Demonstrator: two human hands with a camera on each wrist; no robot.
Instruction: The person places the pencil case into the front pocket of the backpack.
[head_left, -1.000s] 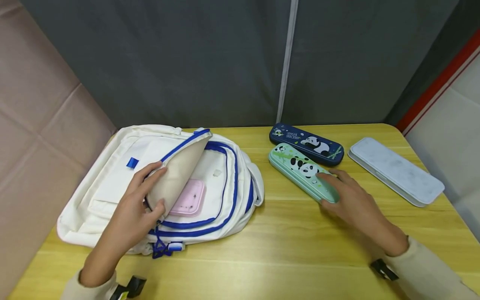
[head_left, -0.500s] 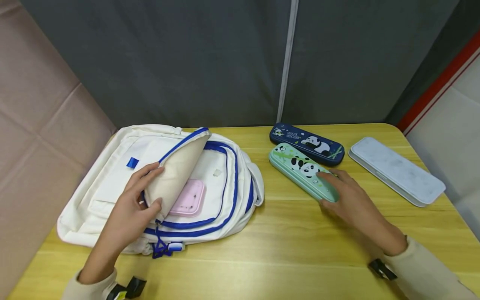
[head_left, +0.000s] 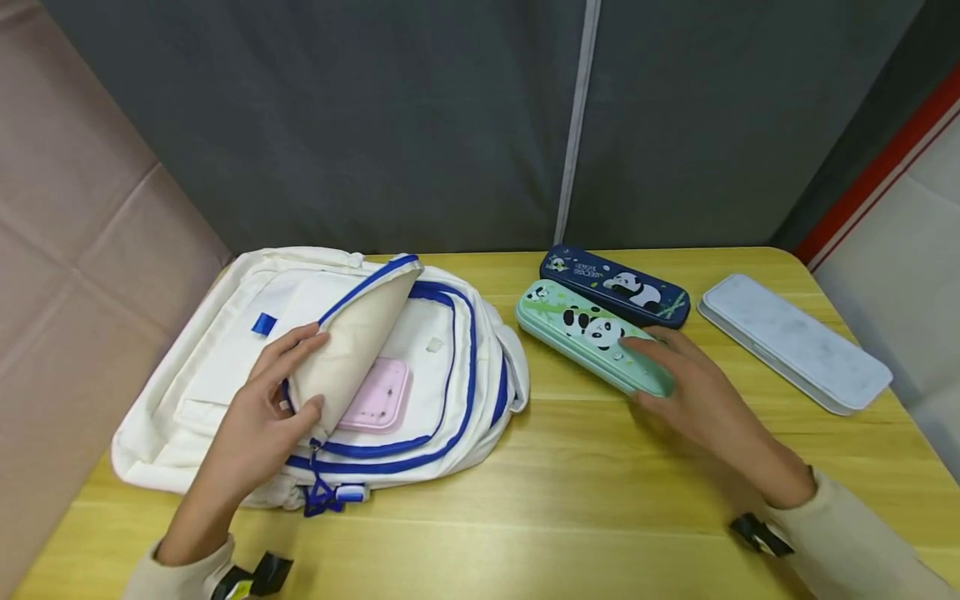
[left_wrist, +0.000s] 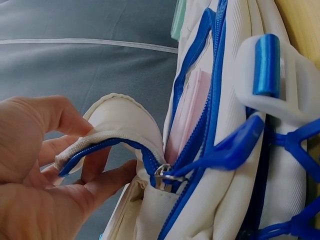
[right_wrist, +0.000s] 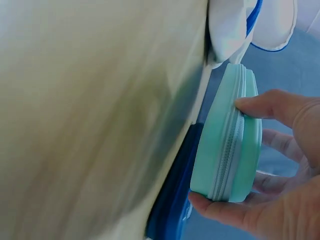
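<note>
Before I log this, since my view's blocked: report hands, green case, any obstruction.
Left fingers pinching backpack flap. Right fingers gripping green case, seemingly off the table. Pink case in open pocket, possible crowding.

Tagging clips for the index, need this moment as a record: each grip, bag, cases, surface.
left grip: pinches the flap of the bag
right grip: holds the green case, seemingly raised
bag: white, blue zips, front pocket open
in pocket: pink box
behind green case: dark blue case, panda print
far right: pale grey case, untouched
surface: wooden table
</note>
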